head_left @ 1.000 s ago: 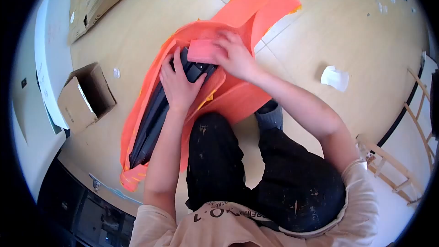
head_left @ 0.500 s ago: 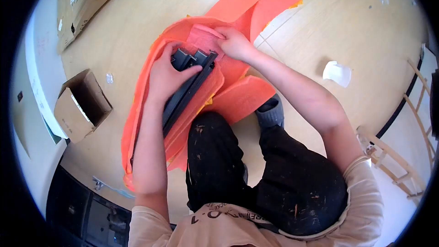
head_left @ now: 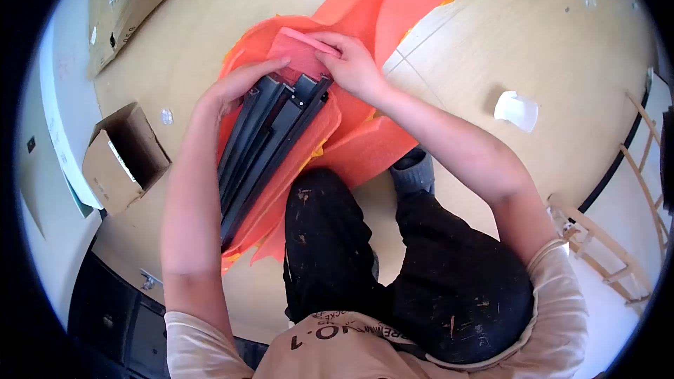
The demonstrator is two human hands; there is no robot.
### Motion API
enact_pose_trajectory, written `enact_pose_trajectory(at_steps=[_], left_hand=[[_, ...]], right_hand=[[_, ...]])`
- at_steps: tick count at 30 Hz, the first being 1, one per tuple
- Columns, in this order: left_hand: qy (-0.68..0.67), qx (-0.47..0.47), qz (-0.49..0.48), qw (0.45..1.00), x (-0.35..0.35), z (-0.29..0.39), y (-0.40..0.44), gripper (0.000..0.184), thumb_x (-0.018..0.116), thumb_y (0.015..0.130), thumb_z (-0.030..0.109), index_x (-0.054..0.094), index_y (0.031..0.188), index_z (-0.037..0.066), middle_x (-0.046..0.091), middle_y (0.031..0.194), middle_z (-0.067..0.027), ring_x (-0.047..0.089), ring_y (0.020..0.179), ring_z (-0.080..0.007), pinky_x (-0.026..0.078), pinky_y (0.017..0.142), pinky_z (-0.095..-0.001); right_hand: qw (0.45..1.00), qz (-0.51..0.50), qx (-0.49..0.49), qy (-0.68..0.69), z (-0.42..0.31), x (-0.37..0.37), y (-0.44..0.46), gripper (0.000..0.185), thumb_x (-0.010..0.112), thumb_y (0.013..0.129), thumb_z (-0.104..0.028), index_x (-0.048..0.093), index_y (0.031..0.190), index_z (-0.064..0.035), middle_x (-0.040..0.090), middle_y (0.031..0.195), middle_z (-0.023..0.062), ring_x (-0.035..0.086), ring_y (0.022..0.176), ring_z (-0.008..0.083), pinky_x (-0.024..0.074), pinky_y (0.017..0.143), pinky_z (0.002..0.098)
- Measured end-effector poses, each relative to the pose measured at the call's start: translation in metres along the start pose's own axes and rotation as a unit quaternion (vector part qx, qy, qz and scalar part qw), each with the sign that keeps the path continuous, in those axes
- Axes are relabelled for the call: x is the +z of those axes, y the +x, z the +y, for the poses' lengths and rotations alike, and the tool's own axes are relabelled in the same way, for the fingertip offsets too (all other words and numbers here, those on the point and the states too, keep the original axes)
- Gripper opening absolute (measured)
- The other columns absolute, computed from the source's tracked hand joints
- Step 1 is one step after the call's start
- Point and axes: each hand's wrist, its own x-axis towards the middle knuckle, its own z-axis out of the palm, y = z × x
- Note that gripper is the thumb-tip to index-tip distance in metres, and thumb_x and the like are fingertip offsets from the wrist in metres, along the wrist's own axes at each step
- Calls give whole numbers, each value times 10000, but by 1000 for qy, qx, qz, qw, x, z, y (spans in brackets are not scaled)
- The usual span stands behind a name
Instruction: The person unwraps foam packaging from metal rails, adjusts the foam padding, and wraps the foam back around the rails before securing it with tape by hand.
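Observation:
A bundle of long black metal or plastic rails lies slantwise on a spread orange-pink foam wrap. My right hand pinches the rolled edge of a smaller pink foam sheet just beyond the rails' upper ends. At the upper left of the bundle is my left hand, with one digit stretched toward the pink foam sheet and its tip at the sheet's edge. Its other fingers are partly hidden beside the rails.
An open cardboard box stands at left, with a larger carton behind it. A white cup-like piece lies on the tiled floor at right. Wooden ladder-like frames are at the far right. My shod foot is beside the foam wrap.
My left hand has shifted left and up off the top of the rails, exposing more of them. The right hand has moved slightly left with the pink foam sheet.

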Motion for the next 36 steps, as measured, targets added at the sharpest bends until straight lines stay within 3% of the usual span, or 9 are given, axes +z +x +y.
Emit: enact_pose_trajectory(at_steps=[3, 11, 18, 21, 23, 27, 29, 33, 36], left_hand=[[-48, 22, -43, 998, 3, -7, 0, 591, 684, 931, 599, 732, 1205, 78, 765, 1056, -52, 706, 899, -130, 549, 854, -294], [-87, 16, -102, 991, 8, -1, -1, 522, 697, 954, 503, 704, 1286, 100, 758, 1149, -37, 706, 1011, -118, 564, 900, -301], [-38, -22, -65, 997, 19, 6, -7, 451, 694, 969, 394, 687, 1290, 79, 759, 1130, -33, 725, 944, -133, 585, 872, -300], [-62, -28, -123, 990, 20, 0, -1, 443, 692, 965, 377, 670, 1307, 97, 745, 1153, -31, 708, 1005, -127, 572, 903, -305], [-55, -34, -72, 995, 26, -9, 11, 439, 679, 970, 348, 643, 1334, 105, 721, 1192, -31, 679, 1078, -125, 549, 958, -308], [-82, -11, -108, 991, 27, -7, -6, 431, 674, 974, 338, 637, 1330, 98, 703, 1217, -31, 654, 1124, -126, 530, 988, -304], [-73, 34, -133, 988, 21, -6, -12, 337, 668, 983, 359, 692, 1234, 135, 710, 1125, 31, 666, 997, -67, 554, 872, -278], [-86, 27, -76, 993, 15, -2, -24, 341, 650, 999, 355, 693, 1234, 112, 727, 1099, 17, 675, 967, -70, 552, 869, -271], [-90, -31, -53, 994, 13, -4, -26, 352, 640, 1009, 371, 709, 1198, 82, 751, 1025, 2, 696, 875, -90, 569, 819, -274]], right_hand=[[999, 11, -41, -2, 12, 6, 12, 342, 591, 964, -40, 654, 1293, 28, 737, 1162, 135, 672, 1074, 178, 528, 944, 320], [998, -39, 31, 27, 15, -1, 14, 344, 601, 984, -65, 655, 1311, 24, 729, 1191, 115, 668, 1099, 182, 528, 973, 321], [989, -33, -10, 143, 30, 12, 20, 383, 567, 931, 5, 660, 1301, 32, 735, 1180, 135, 688, 1068, 200, 544, 949, 330], [987, -42, 50, 149, 27, 9, 20, 374, 577, 951, -11, 649, 1315, 41, 730, 1185, 129, 682, 1080, 192, 538, 958, 320], [969, -58, 76, 228, 30, 11, 25, 368, 583, 960, -24, 651, 1316, 39, 730, 1183, 117, 678, 1080, 183, 540, 948, 315], [982, -54, 55, 171, 36, 11, 21, 370, 585, 958, -19, 651, 1318, 37, 730, 1181, 107, 676, 1065, 172, 543, 934, 312], [981, -75, 55, 172, 41, 9, 21, 361, 594, 948, -14, 670, 1299, 25, 738, 1155, 108, 677, 1044, 162, 542, 932, 314], [988, -74, 34, 131, 55, 6, 7, 350, 608, 925, 6, 694, 1264, 13, 746, 1090, 93, 677, 982, 142, 551, 879, 309], [973, -144, 117, 138, 53, 3, -6, 318, 608, 920, -4, 715, 1219, 5, 746, 1027, 74, 666, 914, 119, 550, 804, 310]])
